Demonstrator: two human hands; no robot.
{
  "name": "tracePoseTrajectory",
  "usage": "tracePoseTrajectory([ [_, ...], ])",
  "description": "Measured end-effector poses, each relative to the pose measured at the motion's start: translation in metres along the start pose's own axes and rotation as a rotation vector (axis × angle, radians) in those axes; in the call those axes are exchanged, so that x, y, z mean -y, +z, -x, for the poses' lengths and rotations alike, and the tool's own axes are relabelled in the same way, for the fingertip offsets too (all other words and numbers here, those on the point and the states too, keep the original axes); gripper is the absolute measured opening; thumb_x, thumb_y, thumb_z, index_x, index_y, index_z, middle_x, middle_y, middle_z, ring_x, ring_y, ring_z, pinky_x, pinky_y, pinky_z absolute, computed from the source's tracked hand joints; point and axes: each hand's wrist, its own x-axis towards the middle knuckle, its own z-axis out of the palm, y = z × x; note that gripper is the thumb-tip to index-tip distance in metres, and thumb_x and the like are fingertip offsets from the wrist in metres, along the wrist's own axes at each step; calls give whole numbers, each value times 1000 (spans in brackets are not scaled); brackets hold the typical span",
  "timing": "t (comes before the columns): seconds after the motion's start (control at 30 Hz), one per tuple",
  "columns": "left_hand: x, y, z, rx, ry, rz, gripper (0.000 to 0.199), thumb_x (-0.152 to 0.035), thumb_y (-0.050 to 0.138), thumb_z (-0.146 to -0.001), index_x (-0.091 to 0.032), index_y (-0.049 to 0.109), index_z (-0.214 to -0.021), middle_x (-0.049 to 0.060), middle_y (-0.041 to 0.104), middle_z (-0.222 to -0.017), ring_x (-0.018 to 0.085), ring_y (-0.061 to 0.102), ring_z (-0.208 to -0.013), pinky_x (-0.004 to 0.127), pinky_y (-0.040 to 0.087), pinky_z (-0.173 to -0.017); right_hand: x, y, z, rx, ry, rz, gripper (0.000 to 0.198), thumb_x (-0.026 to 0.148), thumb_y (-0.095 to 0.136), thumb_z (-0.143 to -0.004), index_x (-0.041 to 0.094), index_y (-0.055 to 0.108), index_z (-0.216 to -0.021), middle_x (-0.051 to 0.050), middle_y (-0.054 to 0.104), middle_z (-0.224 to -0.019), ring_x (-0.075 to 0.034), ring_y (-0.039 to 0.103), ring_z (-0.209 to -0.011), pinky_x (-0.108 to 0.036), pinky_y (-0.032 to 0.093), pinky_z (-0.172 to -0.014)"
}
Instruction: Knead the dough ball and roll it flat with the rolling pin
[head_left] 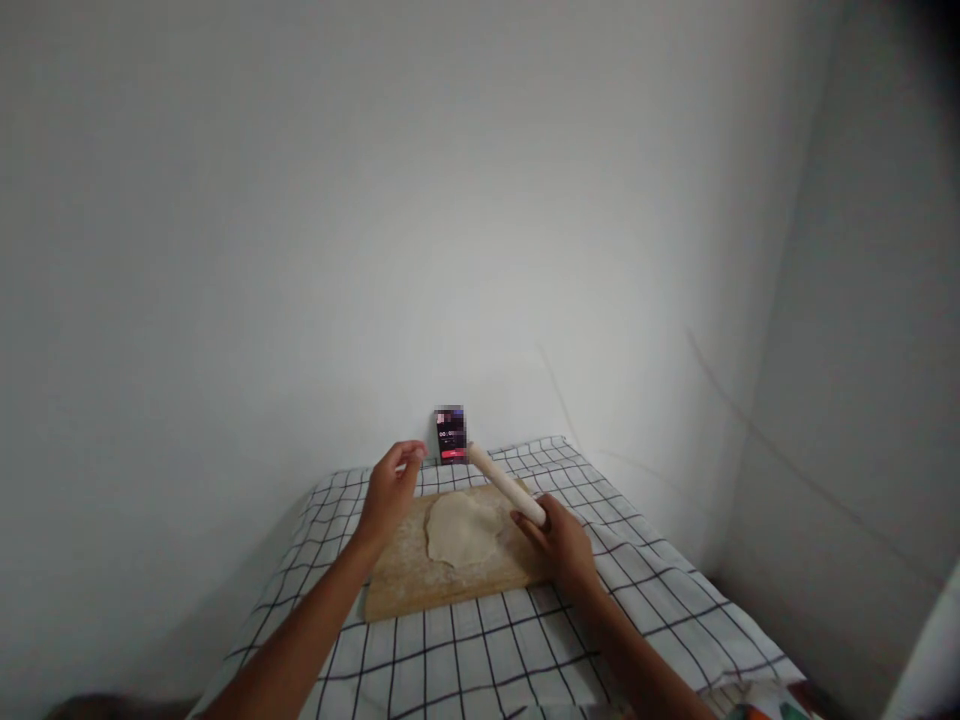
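My right hand (pixel 564 540) is closed round the near end of a pale wooden rolling pin (pixel 506 484). The pin slants up and away to the left, its far end raised in front of the phone. Below it lies a flat, uneven round of rolled dough (pixel 461 530) on a floured wooden board (pixel 409 598). My left hand (pixel 394 485) is lifted over the board's far left corner, apart from both dough and pin. Its fingers are loosely curled towards the thumb, with a small gap showing and nothing visible in them.
A phone (pixel 451 436) with a lit timer screen leans upright against the wall (pixel 480 250) behind the board. A white cloth with dark checks (pixel 480 650) covers the table. Another wall stands to the right. Something colourful (pixel 765 708) shows at the bottom right edge.
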Motion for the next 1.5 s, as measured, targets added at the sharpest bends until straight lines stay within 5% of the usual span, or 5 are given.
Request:
tracePoseTrajectory([
  [0.2,-22,-4,8,-58,204,-93,33,-48,50,-100,-21,67,-107,8,76,-108,23,70,-105,37,52,-95,31,-9,-10,266,-251,312,29,52,71,-92,25,64,-83,-1,68,-89,-17,63,-71,-28,32,-59],
  [0.5,66,13,37,243,100,-481,33,-35,46,-99,-21,70,-117,12,75,-122,29,67,-120,45,45,-110,54,12,-17,413,-426,363,38,59,65,-95,23,68,-107,-8,70,-109,-26,66,-97,-36,45,-79],
  [0.7,90,21,23,374,46,-678,34,-31,51,-96,-25,70,-123,9,68,-141,35,46,-147,54,28,-123,41,27,-26,397,-311,365,32,38,37,-110,23,64,-119,-12,69,-124,-29,64,-114,-44,46,-94],
  [1.33,101,2,74,258,443,-922,46,-31,32,-106,-12,61,-136,15,68,-139,30,54,-141,53,42,-120,62,11,11,459,-270,421,51,38,33,-109,16,54,-151,-13,53,-157,-28,47,-147,-46,39,-120],
  [1.5,114,13,52,318,355,-1004,43,-27,37,-105,-15,60,-138,15,67,-142,32,53,-143,56,41,-119,59,17,-4,490,-250,442,50,35,32,-110,15,54,-150,-14,54,-156,-25,48,-147,-42,38,-121],
])
